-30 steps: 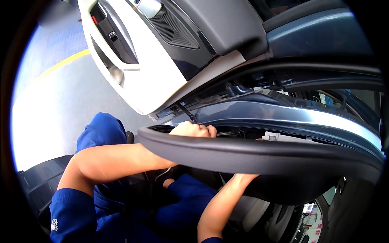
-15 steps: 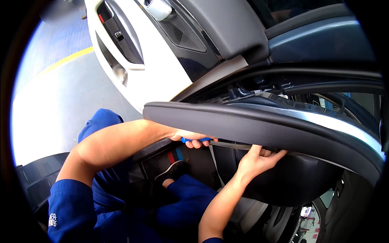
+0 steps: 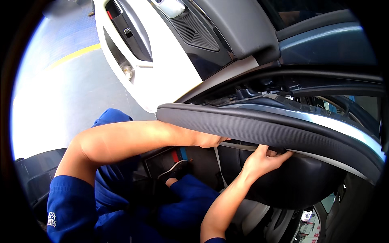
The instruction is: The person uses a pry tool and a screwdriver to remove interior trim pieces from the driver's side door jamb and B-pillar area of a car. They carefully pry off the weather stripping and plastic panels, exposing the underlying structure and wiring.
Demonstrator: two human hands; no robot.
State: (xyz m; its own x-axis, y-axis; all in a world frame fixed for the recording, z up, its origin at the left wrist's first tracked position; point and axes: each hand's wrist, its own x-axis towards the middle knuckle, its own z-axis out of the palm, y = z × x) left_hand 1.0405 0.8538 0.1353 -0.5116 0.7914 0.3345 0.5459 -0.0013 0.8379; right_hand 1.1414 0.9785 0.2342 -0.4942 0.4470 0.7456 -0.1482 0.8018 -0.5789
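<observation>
I see a small white patch (image 3: 52, 219) on my blue left sleeve, near left. A white label (image 3: 306, 216) with red sits near right, too small to make out.

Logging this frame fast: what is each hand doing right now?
Left hand: tucked under the dark dashboard panel; grip cannot be told.
Right hand: open, fingers pressed up against the panel's underside.

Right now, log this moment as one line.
left hand: under dark trim panel, fingers hidden | right hand: fingers on panel's lower edge | open car door above
</observation>
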